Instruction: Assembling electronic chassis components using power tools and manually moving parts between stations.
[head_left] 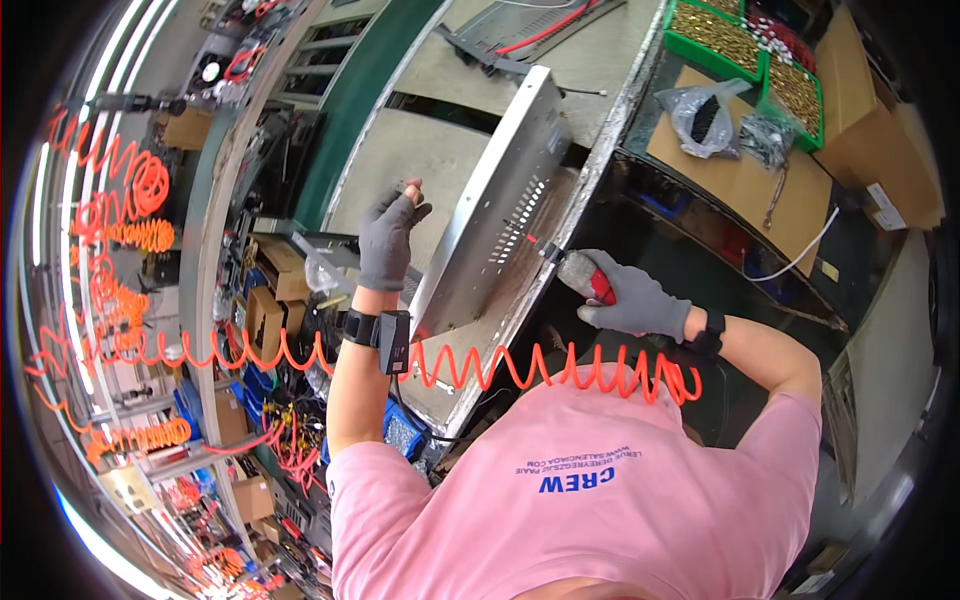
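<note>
Clasping the red-and-gray tool, the right grip sits right of the metal panel, the tool's tip toward its slotted face. The panel stands on the bench; just left, the left grip curls, whether pinching anything I cannot tell.

Your right hand, at three o'clock, hides most of the tool, and its tip is too small to tell if it touches the metal panel. Your left hand, toward ten o'clock, may pinch something tiny; you can't tell. The top edge cuts off a metal tray at twelve o'clock and a green bin past one. Your pink shirt gets cut off at six.
</note>
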